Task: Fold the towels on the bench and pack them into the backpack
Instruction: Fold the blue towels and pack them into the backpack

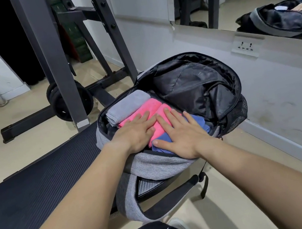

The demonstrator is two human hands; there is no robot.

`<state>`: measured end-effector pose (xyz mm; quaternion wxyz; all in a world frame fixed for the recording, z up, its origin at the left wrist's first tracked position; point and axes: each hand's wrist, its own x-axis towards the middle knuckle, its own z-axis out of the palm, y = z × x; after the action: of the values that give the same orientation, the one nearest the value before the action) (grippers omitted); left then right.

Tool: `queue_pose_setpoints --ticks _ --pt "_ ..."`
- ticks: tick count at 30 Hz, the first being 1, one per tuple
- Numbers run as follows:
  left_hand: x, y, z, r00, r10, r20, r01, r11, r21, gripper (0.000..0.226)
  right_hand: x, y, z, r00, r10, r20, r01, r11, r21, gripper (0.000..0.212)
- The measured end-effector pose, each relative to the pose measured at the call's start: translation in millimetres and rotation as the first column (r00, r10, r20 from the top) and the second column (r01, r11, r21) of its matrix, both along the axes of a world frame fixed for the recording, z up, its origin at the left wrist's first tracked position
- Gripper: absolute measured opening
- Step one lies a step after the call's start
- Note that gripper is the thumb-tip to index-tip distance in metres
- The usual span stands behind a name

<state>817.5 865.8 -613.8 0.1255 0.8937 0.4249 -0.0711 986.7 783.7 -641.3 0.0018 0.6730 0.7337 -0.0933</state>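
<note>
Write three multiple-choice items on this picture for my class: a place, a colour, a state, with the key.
1. Where does the backpack lie? A on the floor; B on the bench; C on a shelf.
2. What colour is the towel farthest from the person? A grey; B green; C yellow.
3. How are the hands? A flat on the towels; B gripping the zip; C hanging idle.
Key: B, it rests on the ribbed bench pad; A, the grey towel lies beyond the pink towel and blue towel; A, left hand and right hand lie straight-fingered on the towels.
</note>
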Motion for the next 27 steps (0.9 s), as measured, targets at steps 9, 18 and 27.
queue_pose_setpoints --ticks 9,18,27 --pt "0 -20 20 0.998 0.060 -0.034 -0.057 0.994 0.098 0.049 -8 4 19 0.995 0.002 0.099 0.015 0.985 -0.171 0.104" --pt "-77 -58 58 0.982 0.180 0.053 -0.187 0.960 0.209 0.050 -22 -6 59 0.999 -0.034 -0.005 0.033 0.995 -0.089 0.093" --pt "-196 -94 85 0.920 0.389 0.052 -0.391 0.897 0.208 0.054 -148 -6 124 0.986 0.154 -0.064 -0.152 0.988 0.031 0.081"
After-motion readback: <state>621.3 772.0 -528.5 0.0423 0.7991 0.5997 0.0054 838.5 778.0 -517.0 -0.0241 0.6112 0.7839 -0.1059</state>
